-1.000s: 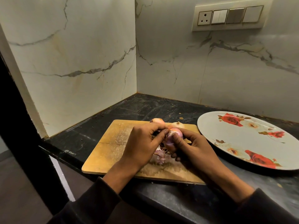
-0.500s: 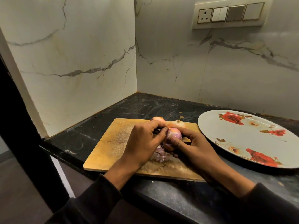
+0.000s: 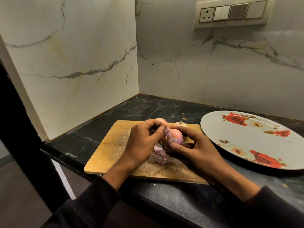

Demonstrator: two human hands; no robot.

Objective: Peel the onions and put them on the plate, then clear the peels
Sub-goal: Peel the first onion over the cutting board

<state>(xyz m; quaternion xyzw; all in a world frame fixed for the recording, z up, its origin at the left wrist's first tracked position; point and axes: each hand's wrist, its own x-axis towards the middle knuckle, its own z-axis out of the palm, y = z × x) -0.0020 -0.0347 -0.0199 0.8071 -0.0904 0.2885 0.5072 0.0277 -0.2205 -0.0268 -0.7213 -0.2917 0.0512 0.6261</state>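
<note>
While the right hand (image 3: 195, 148) gripped the pink onion (image 3: 175, 137) above the wooden cutting board (image 3: 113, 145), the left hand (image 3: 141, 142) pinched a strip of loose peel (image 3: 165, 130) at its near-left side; torn peels (image 3: 160, 155) lay just beneath, two more onions (image 3: 181, 124) just beyond, the rose-patterned plate (image 3: 246, 145) well right of it

I see a worn wooden cutting board (image 3: 111, 145), matt and scored with rough, pale cut marks toward the lower middle of the frame. The worktop (image 3: 148, 109) looks like dark polished stone, scuffed and streaked. Glossy white marble-look wall panels (image 3: 74, 55) carry grey veins. At right, the plate (image 3: 246, 145) is smooth and shiny. The onion (image 3: 175, 136) has slick, satiny skin, with papery peels (image 3: 160, 155) below it.
</note>
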